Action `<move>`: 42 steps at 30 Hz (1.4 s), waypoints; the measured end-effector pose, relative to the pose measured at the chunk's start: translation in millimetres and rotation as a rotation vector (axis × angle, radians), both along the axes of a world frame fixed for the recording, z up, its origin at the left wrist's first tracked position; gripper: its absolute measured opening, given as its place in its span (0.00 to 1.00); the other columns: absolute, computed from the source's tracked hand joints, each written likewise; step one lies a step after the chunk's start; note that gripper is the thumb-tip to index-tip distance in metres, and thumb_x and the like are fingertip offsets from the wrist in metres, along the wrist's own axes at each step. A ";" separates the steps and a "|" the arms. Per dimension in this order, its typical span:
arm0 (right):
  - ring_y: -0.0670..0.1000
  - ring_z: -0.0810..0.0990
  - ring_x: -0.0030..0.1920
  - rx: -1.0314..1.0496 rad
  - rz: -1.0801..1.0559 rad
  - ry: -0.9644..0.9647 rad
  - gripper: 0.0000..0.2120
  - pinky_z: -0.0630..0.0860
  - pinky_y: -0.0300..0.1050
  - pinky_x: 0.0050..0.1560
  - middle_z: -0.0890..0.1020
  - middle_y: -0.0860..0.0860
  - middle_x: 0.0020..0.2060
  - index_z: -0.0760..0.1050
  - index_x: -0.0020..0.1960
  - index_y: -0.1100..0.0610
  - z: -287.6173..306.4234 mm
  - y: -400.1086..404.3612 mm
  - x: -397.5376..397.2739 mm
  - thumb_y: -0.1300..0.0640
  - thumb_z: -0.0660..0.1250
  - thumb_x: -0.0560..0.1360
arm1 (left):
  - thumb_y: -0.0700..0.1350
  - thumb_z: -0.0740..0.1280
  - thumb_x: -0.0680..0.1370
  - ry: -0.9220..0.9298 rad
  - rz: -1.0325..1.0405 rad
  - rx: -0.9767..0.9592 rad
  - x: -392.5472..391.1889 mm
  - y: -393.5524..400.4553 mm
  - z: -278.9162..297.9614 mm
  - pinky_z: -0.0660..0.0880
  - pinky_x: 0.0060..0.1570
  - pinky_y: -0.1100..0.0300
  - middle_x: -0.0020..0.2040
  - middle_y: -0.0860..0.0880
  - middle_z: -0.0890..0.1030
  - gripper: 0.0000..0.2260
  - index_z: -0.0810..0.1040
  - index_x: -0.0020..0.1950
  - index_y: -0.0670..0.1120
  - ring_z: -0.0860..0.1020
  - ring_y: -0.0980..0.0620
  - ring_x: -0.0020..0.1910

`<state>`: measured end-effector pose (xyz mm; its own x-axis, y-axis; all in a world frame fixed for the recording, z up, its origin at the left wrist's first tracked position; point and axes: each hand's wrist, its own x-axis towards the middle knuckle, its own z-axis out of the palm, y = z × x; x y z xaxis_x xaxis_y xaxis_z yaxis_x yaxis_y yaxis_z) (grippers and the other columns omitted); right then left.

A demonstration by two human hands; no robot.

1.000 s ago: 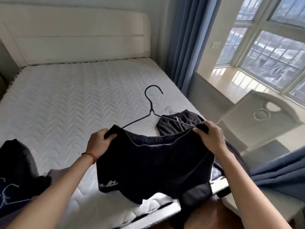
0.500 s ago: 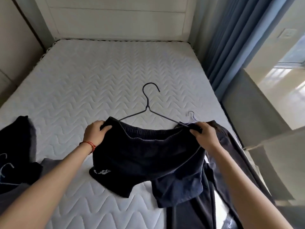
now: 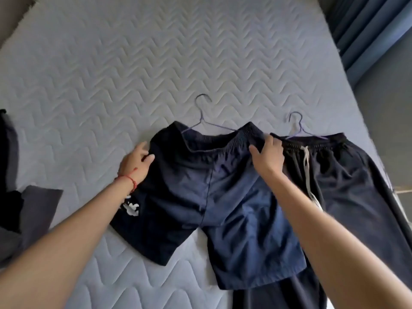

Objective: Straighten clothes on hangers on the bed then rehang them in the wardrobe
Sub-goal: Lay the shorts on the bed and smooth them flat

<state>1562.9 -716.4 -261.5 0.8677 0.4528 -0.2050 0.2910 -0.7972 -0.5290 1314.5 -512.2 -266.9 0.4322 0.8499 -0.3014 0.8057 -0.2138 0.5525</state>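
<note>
Navy shorts (image 3: 200,197) lie flat on the bed's quilted mattress (image 3: 111,63), on a wire hanger (image 3: 204,121). The left hand (image 3: 136,163) curls its grip on the waistband's left corner; the right hand (image 3: 267,157) pinches the right end. Dark drawstring trousers (image 3: 356,186) on a second hanger (image 3: 297,126) lie just beside, partly under the shorts. More dark clothes (image 3: 13,197) sit at the left edge, a blue curtain (image 3: 367,30) top right.

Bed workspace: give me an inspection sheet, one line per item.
Surface: quilted mattress, white.
Job's things: navy shorts lie flat on a wire hanger; dark trousers with a drawstring lie beside them on a second hanger.
Clutter: dark garments at the left edge.
Hands: left hand at the shorts' waistband corner; right hand, fingers curled on the waistband.
Cables: nothing seen.
Surroundings: blue curtain.
</note>
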 end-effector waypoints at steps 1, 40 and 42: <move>0.62 0.68 0.65 0.030 -0.012 0.053 0.23 0.66 0.53 0.62 0.68 0.61 0.65 0.65 0.68 0.59 -13.5 -12.5 -21.8 0.53 0.63 0.76 | 0.42 0.65 0.76 0.002 0.019 -0.057 -17.9 -15.5 -15.6 0.69 0.63 0.51 0.60 0.40 0.78 0.20 0.68 0.68 0.42 0.76 0.41 0.60; 0.49 0.72 0.29 -0.025 -0.249 0.955 0.09 0.68 0.38 0.32 0.75 0.51 0.28 0.72 0.35 0.57 -135.5 -101.6 -312.9 0.62 0.66 0.74 | 0.46 0.63 0.77 0.161 0.617 -0.354 -260.9 -80.0 -151.5 0.77 0.49 0.46 0.39 0.34 0.78 0.15 0.75 0.39 0.35 0.78 0.35 0.42; 0.45 0.77 0.28 -0.032 -0.260 0.917 0.04 0.70 0.34 0.32 0.80 0.50 0.30 0.76 0.41 0.56 -128.2 -115.1 -303.1 0.60 0.66 0.74 | 0.48 0.64 0.76 0.174 0.699 -0.373 -253.0 -85.2 -151.3 0.76 0.52 0.45 0.45 0.34 0.81 0.14 0.76 0.42 0.36 0.79 0.33 0.46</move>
